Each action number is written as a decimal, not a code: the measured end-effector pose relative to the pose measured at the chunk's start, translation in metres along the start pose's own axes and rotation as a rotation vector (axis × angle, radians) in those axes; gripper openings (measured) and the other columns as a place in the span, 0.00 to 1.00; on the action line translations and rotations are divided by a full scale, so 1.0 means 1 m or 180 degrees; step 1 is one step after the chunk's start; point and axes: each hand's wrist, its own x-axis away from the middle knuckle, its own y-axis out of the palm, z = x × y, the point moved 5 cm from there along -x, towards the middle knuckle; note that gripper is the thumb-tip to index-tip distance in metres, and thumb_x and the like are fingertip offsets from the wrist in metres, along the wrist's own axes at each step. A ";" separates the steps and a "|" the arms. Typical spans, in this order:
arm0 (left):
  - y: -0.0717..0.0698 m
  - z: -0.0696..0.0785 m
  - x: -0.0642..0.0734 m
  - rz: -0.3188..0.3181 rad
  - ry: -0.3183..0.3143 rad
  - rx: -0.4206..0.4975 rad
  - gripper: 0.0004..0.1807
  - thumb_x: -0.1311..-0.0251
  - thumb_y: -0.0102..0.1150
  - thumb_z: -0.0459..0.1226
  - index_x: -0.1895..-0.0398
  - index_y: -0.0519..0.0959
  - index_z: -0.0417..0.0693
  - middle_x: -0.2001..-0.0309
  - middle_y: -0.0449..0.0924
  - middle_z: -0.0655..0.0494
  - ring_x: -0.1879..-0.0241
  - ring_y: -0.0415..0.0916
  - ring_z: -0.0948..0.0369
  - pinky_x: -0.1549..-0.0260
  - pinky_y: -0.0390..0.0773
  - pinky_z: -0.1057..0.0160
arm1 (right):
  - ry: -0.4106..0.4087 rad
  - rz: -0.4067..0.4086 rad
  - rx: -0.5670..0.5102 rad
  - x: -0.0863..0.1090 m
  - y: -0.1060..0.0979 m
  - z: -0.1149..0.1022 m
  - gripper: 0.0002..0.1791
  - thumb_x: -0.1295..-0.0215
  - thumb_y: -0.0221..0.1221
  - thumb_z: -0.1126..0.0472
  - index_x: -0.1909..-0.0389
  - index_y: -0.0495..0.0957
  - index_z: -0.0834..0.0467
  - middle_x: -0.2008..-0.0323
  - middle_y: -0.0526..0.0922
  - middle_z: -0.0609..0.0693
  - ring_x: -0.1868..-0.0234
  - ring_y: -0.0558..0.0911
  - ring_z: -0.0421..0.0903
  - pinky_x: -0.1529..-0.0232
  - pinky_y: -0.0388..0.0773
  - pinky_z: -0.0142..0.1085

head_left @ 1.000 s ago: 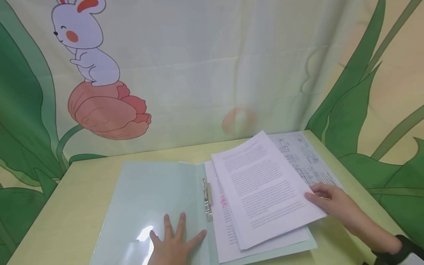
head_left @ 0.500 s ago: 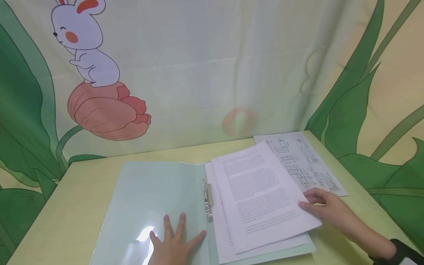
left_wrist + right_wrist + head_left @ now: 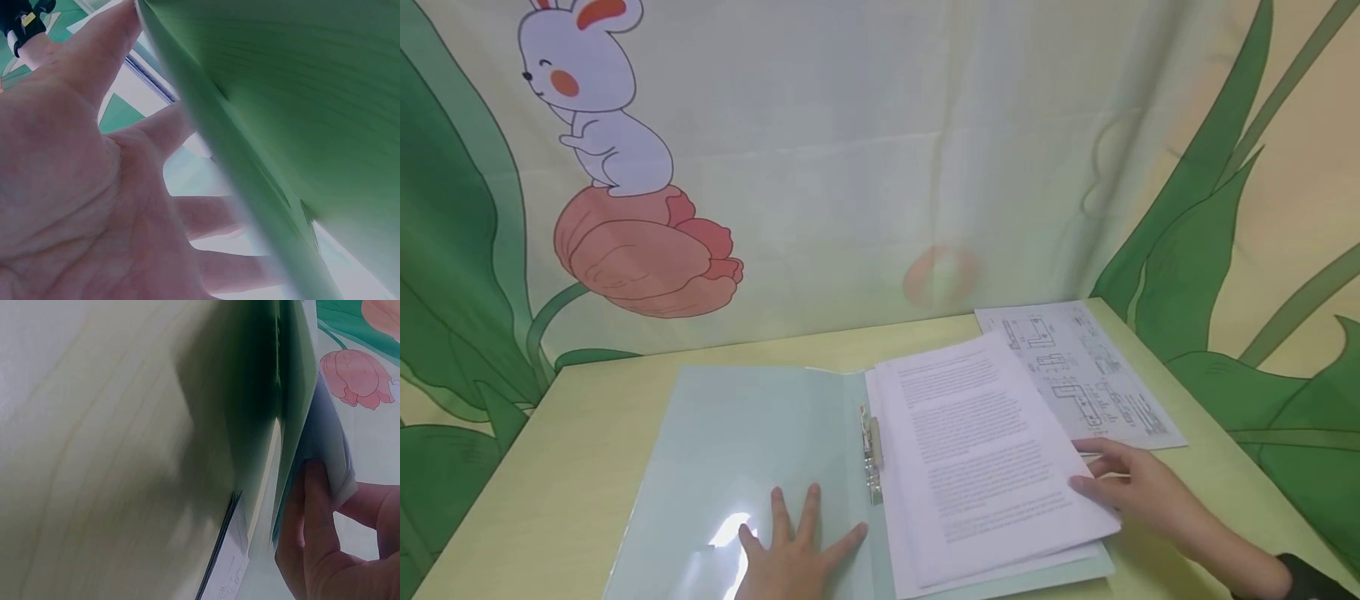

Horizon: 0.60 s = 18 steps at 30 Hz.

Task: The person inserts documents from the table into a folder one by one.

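On a pale table (image 3: 598, 442) by rabbit-print cloth (image 3: 820, 175), the left hand (image 3: 792, 558) splays on a folder (image 3: 737, 433); the right hand (image 3: 1138, 490) pinches papers (image 3: 977, 454).

There's one folder (image 3: 752, 437), one clip (image 3: 871, 454), one table (image 3: 587, 433).

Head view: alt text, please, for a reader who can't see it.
A right hand pinches the right edge of printed sheets askew over an open pale green folder; the left hand rests spread on its left panel. Line drawings lie at the table's far right, before a rabbit-print backdrop.
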 end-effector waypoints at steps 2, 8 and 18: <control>0.000 0.000 0.000 -0.0012 0.0000 0.0003 0.50 0.58 0.51 0.83 0.29 0.69 0.80 0.28 0.64 0.37 0.35 0.61 0.24 0.59 0.68 0.19 | -0.0033 0.0002 -0.0042 0.001 0.002 0.000 0.32 0.35 0.69 0.59 0.34 0.72 0.71 0.64 0.85 0.51 0.65 0.82 0.47 0.69 0.79 0.35; -0.001 0.001 0.001 0.0010 0.0023 -0.0040 0.50 0.58 0.50 0.83 0.28 0.69 0.80 0.29 0.65 0.37 0.36 0.61 0.24 0.60 0.69 0.19 | -0.0080 -0.0015 -0.0128 0.003 0.009 0.000 0.32 0.37 0.70 0.62 0.35 0.73 0.71 0.65 0.84 0.51 0.65 0.84 0.47 0.68 0.81 0.35; -0.002 0.000 0.000 -0.0063 0.0014 -0.0082 0.50 0.59 0.52 0.82 0.28 0.68 0.80 0.28 0.64 0.38 0.35 0.61 0.24 0.60 0.69 0.19 | -0.0102 -0.0141 -0.0237 0.006 0.018 -0.002 0.31 0.38 0.71 0.65 0.36 0.73 0.73 0.65 0.83 0.51 0.64 0.86 0.48 0.65 0.84 0.36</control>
